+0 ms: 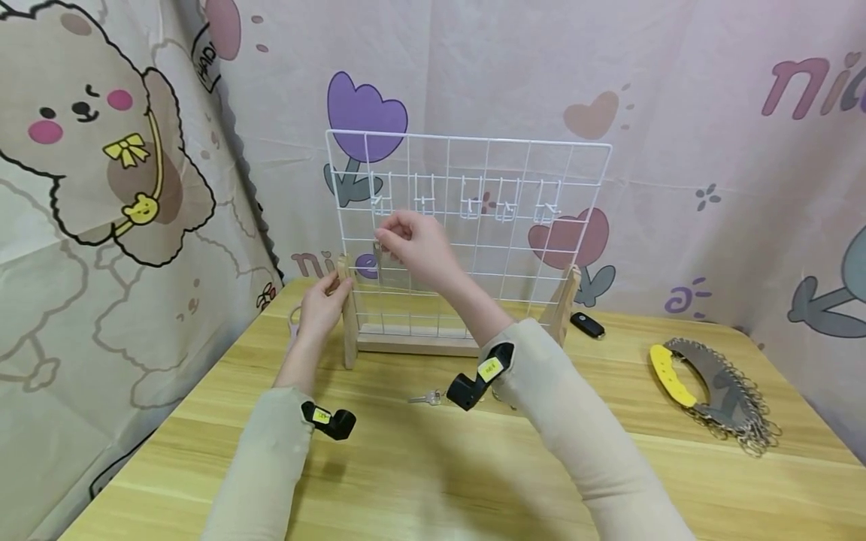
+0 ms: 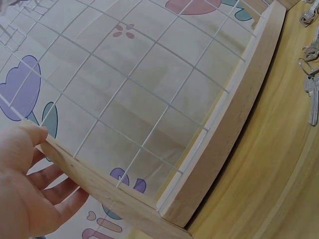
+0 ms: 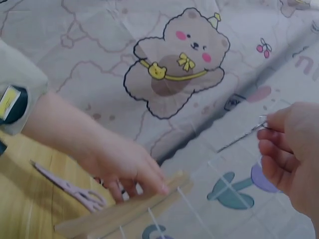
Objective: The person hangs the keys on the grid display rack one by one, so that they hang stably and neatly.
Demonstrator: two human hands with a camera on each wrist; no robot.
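A white wire grid rack (image 1: 467,225) stands upright on a wooden base, with several small white hooks (image 1: 470,199) hanging in a row across its upper part. My left hand (image 1: 325,304) holds the rack's left wooden post (image 2: 94,179), thumb on the near side and fingers behind. In front of the grid's left side, below the leftmost hook, my right hand (image 1: 422,252) pinches a thin silver key (image 3: 241,137) between thumb and forefinger. The key looks edge-on in the right wrist view, and its top is hidden by the fingertips.
Silver keys (image 2: 311,94) on rings lie on the table before the rack, partly covered by my right arm in the head view. Pale scissors (image 3: 70,186) lie beyond the left post. At right are a black car key (image 1: 587,324) and a yellow-handled curved metal piece (image 1: 717,376) edged with rings.
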